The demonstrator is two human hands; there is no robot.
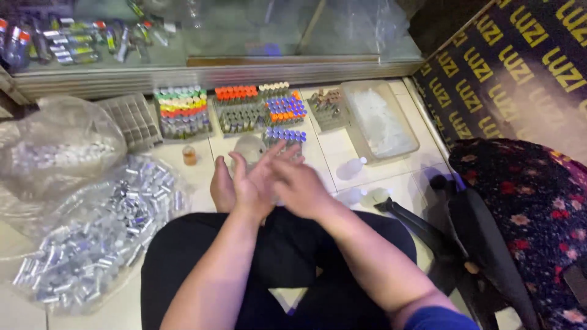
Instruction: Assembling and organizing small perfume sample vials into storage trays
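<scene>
The left hand (254, 180) and the right hand (299, 186) meet at the centre of the frame, above the person's crossed legs. The left is spread, palm turned up and to the right, its fingers pointing toward the upper right of the frame. The right lies across it with its back to the camera, fingers blurred and reaching left onto the left palm; whether anything is pinched between them cannot be told.

Nearest the hands, just above the fingertips, stands a small group of blue-capped vials (284, 135), upright, caps facing up, the row running left to right. Beside it to the left sits a clear dome-shaped lid (247, 148), and further left a small amber jar (189, 155).

Higher up, trays of colour-capped vials (182, 111) line up in front of a glass counter (244, 36). A clear plastic box (382, 119) sits at upper right. At lower left a bag of silver vials (104, 232) spreads over the white tiled floor (342, 153). A floral chair (526, 208) fills the right edge.
</scene>
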